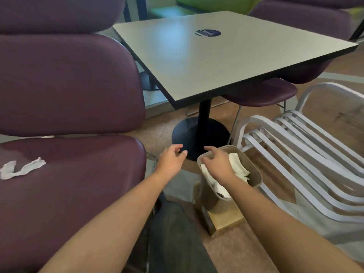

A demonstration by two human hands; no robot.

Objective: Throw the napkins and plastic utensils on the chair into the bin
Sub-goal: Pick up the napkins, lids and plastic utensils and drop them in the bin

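A crumpled white napkin (21, 168) lies on the seat of the maroon chair (78, 184) at the far left. A small beige bin (256, 172) stands tilted on a cardboard box (226, 219) on the floor, with white napkins (238, 164) inside. My right hand (217, 164) hovers over the bin's mouth, fingers spread, holding nothing. My left hand (171, 159) floats to the left of the bin, above the floor, fingers apart and empty. No plastic utensils show on the chair.
A square grey table (226, 54) on a black pedestal base (199, 133) stands just beyond the bin. A white slatted chair (307, 150) sits to the right. More maroon seats ring the table. My dark trouser leg (177, 233) is below.
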